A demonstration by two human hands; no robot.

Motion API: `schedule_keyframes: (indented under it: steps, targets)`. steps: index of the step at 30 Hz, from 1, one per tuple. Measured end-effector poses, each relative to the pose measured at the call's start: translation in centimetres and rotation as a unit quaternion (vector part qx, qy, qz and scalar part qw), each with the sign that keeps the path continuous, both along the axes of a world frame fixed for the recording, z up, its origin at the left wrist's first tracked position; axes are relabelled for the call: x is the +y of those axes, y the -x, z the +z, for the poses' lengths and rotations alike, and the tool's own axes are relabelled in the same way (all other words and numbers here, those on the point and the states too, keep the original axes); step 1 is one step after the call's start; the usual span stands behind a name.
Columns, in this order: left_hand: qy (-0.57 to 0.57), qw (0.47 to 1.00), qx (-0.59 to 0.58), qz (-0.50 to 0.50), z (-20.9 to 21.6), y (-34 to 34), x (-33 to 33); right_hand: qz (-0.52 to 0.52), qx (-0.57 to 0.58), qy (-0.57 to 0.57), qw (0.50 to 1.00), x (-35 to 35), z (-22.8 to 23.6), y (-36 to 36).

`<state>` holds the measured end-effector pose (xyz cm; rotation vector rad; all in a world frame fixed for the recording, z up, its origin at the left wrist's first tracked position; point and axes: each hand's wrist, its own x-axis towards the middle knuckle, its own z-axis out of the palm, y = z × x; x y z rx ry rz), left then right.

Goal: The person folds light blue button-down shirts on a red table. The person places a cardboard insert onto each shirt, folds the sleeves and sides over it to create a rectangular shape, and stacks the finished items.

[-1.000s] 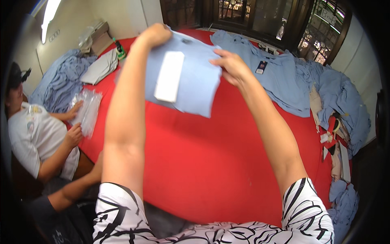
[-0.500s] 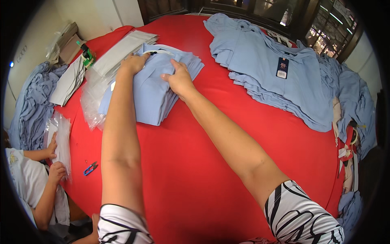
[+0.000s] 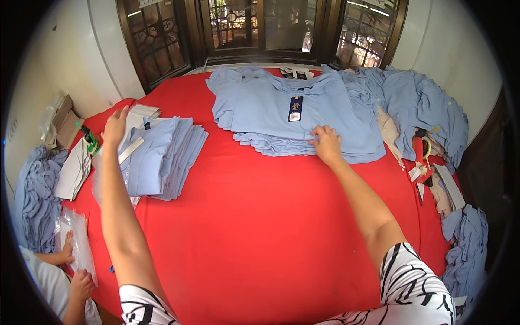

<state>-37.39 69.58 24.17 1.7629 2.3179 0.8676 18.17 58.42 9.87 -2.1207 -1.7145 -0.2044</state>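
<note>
My right hand (image 3: 327,145) has its fingers curled over the near edge of the top light blue shirt (image 3: 260,114) in a flat, layered stack. That shirt bears a dark hang tag (image 3: 294,108). At the left, my left hand (image 3: 115,127) reaches with stretched fingers beside the far left corner of a pile of folded light blue shirts (image 3: 149,168), holding nothing that I can see. A white strip (image 3: 131,150) lies across the top folded shirt. Pale flat sheets (image 3: 145,112) show behind the pile, and clear plastic pokes out at its left.
A red cloth (image 3: 260,227) covers the table. Heaped blue garments lie at left (image 3: 38,189) and right (image 3: 428,103). Grey cards (image 3: 74,170) and a green-and-black bottle (image 3: 89,140) stand left. Another person's hands (image 3: 81,284) handle a clear plastic bag (image 3: 81,244).
My right hand has left the folded pile and moved right to the flat stack's edge. My left hand stays by the folded pile, now at its far left corner. The view has swung right.
</note>
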Motion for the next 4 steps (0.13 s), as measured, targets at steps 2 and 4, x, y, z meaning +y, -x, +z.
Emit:
schedule_keyframes:
  steps: [2,4]
  targets:
    - [-0.057,0.952,-0.184,-0.239,0.2,-1.5,-2.2,0.111,0.270,0.048,0.955,2.6,-1.8,-6.5]
    - [-0.039,0.843,-0.378,-0.381,-1.4,0.9,-2.8,0.172,0.457,0.115,0.865,4.9,-3.5,-9.0]
